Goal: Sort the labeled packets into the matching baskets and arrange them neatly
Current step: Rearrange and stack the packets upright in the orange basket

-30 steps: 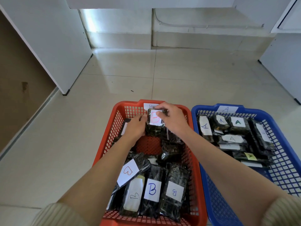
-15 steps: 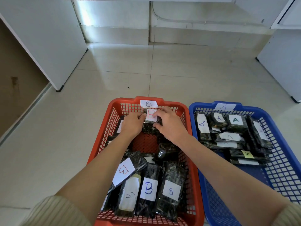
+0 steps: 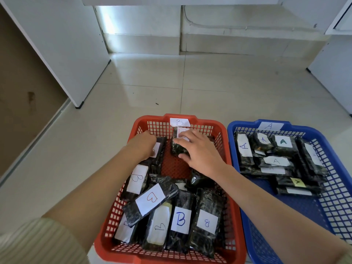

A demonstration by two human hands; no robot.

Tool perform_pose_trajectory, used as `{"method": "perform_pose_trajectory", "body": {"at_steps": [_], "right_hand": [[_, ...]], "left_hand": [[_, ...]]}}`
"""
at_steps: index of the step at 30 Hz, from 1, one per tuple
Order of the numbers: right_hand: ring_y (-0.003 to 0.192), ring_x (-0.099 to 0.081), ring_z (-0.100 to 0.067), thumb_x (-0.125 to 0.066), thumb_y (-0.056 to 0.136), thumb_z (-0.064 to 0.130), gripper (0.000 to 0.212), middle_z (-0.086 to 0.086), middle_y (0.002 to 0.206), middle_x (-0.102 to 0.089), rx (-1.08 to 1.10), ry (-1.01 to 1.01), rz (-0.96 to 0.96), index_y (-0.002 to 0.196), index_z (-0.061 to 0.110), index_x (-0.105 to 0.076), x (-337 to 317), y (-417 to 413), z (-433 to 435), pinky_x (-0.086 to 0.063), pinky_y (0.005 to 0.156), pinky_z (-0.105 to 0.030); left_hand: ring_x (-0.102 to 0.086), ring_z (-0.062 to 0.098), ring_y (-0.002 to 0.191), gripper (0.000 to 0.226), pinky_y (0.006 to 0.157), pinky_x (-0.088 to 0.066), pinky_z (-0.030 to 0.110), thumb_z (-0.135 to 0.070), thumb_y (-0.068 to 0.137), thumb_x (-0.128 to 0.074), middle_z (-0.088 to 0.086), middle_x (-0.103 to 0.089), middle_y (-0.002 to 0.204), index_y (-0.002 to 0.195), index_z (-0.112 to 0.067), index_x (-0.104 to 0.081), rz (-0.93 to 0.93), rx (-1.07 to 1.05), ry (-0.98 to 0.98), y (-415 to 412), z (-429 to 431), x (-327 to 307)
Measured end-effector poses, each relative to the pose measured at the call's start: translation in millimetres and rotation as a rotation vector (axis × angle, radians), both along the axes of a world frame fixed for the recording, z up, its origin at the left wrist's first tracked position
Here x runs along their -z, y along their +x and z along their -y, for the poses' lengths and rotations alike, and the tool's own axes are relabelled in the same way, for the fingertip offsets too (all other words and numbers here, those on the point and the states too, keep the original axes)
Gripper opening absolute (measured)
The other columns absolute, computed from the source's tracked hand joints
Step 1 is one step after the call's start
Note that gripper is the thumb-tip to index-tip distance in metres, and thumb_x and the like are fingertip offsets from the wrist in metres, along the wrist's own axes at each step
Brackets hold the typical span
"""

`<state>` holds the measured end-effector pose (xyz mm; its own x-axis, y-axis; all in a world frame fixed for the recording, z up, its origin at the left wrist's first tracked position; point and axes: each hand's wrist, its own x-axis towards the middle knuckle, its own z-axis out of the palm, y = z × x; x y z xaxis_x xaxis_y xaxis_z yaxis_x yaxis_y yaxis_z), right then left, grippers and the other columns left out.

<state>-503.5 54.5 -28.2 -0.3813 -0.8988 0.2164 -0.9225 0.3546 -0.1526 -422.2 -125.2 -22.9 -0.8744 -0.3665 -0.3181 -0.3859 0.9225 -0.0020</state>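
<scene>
A red basket (image 3: 222,130) with a "B" tag on its far rim holds several dark packets with white B labels. To its right a blue basket (image 3: 335,145) tagged "A" holds several A packets (image 3: 276,161). My right hand (image 3: 200,151) lies over a dark packet with a red B label (image 3: 176,149) at the far wall of the red basket, fingers on top and thumb at its near end. My left hand (image 3: 142,146) has its fingers curled on another labelled packet (image 3: 161,159) in the far left corner. A row of B packets (image 3: 180,220) lies along the near side.
Both baskets stand side by side on a pale tiled floor (image 3: 209,88). A white cabinet panel (image 3: 62,44) stands to the far left and another white unit (image 3: 335,60) to the far right. A bare patch of the red basket's floor (image 3: 175,166) shows between my hands.
The red-B packet, held up by both hands a second ago, now sits low against the far wall under my right hand. My left hand has shifted left onto the corner packet.
</scene>
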Motion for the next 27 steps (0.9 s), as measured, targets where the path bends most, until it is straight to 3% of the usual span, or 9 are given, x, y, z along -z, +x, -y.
{"method": "perform_pose_trajectory", "body": {"at_steps": [3, 9, 11, 13, 16, 19, 23, 25, 27], "right_hand": [[0.132, -0.033, -0.022, -0.057, 0.092, 0.022, 0.053, -0.003, 0.142, -0.040, 0.004, 0.109, 0.015, 0.142, 0.022, -0.040, 0.6, -2.5, 0.8, -0.033, 0.107, -0.035], [0.128, -0.038, -0.017, -0.058, 0.091, 0.016, 0.041, 0.002, 0.132, -0.051, 0.036, 0.027, 0.250, 0.131, 0.025, -0.055, -4.4, -16.0, 5.3, -0.033, 0.107, -0.032], [0.125, -0.044, -0.017, -0.062, 0.089, 0.013, 0.038, 0.001, 0.130, -0.056, 0.107, -0.108, 0.460, 0.126, 0.023, -0.060, -5.7, -19.6, 2.7, -0.037, 0.107, -0.037], [0.114, -0.053, -0.014, -0.063, 0.088, 0.009, 0.034, 0.001, 0.122, -0.061, 0.213, -0.293, 0.619, 0.120, 0.020, -0.064, -12.7, -21.4, -3.1, -0.045, 0.097, -0.030], [0.096, -0.058, -0.006, -0.061, 0.088, 0.005, 0.025, 0.002, 0.105, -0.067, 0.361, -0.508, 0.729, 0.109, 0.017, -0.068, -25.5, -25.3, -15.9, -0.048, 0.085, -0.018], [0.101, -0.056, -0.010, -0.059, 0.089, 0.007, 0.023, 0.000, 0.109, -0.064, 0.439, -0.446, 0.538, 0.109, 0.016, -0.066, -26.8, -28.4, -34.1, -0.045, 0.089, -0.025], [0.135, -0.030, -0.025, -0.052, 0.094, 0.019, 0.046, -0.010, 0.144, -0.040, 0.479, -0.087, 0.254, 0.139, 0.010, -0.042, -16.2, -18.8, -55.9, -0.024, 0.112, -0.032], [0.145, -0.014, -0.024, -0.043, 0.098, 0.025, 0.054, -0.010, 0.156, -0.020, 0.494, 0.040, 0.190, 0.147, 0.009, -0.026, -10.7, -13.0, -61.4, -0.011, 0.118, -0.035], [0.146, -0.008, -0.024, -0.039, 0.098, 0.026, 0.054, -0.009, 0.157, -0.015, 0.469, 0.083, 0.109, 0.148, 0.010, -0.026, -7.2, -9.5, -63.1, -0.006, 0.119, -0.039]], "left_hand": [[-0.053, 0.027, 0.115, 0.054, 0.096, -0.046, 0.035, -0.029, 0.086, -0.065, 0.012, -0.051, 0.132, 0.132, -0.008, -0.047, 0.016, -0.044, 0.062, -5.1, -1.1, 0.5], [-0.042, 0.028, 0.128, 0.082, 0.102, -0.037, 0.033, -0.021, 0.077, -0.075, 0.010, -0.039, 0.142, 0.144, -0.013, -0.029, -0.146, -0.152, 0.267, 0.1, -7.3, -2.7], [-0.043, 0.029, 0.127, 0.086, 0.101, -0.037, 0.034, -0.017, 0.074, -0.077, 0.011, -0.042, 0.141, 0.145, -0.013, -0.028, -0.182, -0.189, 0.314, 1.8, -7.4, -2.2], [-0.048, 0.029, 0.122, 0.083, 0.097, -0.041, 0.033, -0.013, 0.073, -0.078, 0.012, -0.048, 0.137, 0.142, -0.012, -0.032, -0.221, -0.249, 0.367, 1.9, -8.4, -1.0], [-0.057, 0.027, 0.109, 0.056, 0.083, -0.044, 0.030, -0.011, 0.076, -0.075, 0.010, -0.059, 0.119, 0.126, -0.007, -0.051, -0.290, -0.309, 0.378, 1.9, -12.8, -1.0], [-0.060, 0.025, 0.087, 0.016, 0.067, -0.040, 0.029, -0.011, 0.086, -0.063, 0.010, -0.062, 0.093, 0.100, -0.004, -0.063, -0.467, -0.373, 0.272, 3.9, -17.8, -7.1], [-0.060, 0.017, 0.077, 0.013, 0.066, -0.044, 0.024, -0.011, 0.088, -0.059, 0.001, -0.066, 0.084, 0.098, -0.010, -0.069, -0.870, -0.562, 0.391, 7.3, -26.9, -23.7], [-0.060, 0.010, 0.074, 0.013, 0.060, -0.043, 0.015, -0.016, 0.086, -0.064, -0.004, -0.066, 0.083, 0.098, -0.014, -0.070, -0.939, -0.605, 0.497, 5.5, -42.5, -33.9], [-0.059, 0.007, 0.071, 0.013, 0.054, -0.043, 0.010, -0.019, 0.085, -0.067, -0.003, -0.067, 0.083, 0.095, -0.012, -0.071, -0.939, -0.581, 0.553, 1.2, -63.5, -37.7]]}}
